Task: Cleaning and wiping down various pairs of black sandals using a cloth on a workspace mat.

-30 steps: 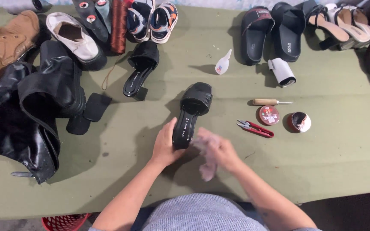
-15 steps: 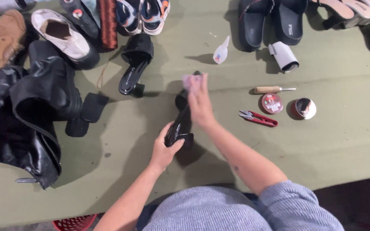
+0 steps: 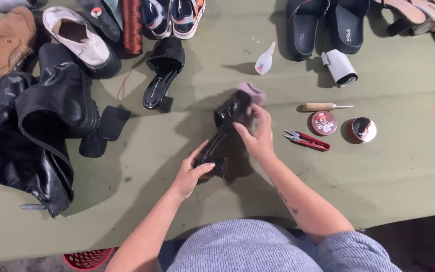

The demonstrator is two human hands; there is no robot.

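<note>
Head view: a black heeled shoe point(image 3: 226, 132) sits mid-table, tilted toward 1 o'clock.
Left hand point(image 3: 191, 172): closed around the shoe's heel end, at 7 o'clock of it.
Right hand point(image 3: 259, 135): presses a pink cloth point(image 3: 251, 92) on the toe; fingers curled on it.
Around: red snips point(image 3: 307, 140), polish tin point(image 3: 323, 123) and lid point(image 3: 363, 129) at 3 o'clock; awl point(image 3: 326, 107); glue bottle point(image 3: 265, 59) at 12.
Left side: black boots point(image 3: 36, 126), matching shoe point(image 3: 162, 71) at 10 o'clock.
Cut off: slides point(image 3: 323, 27) at the top edge.
</note>
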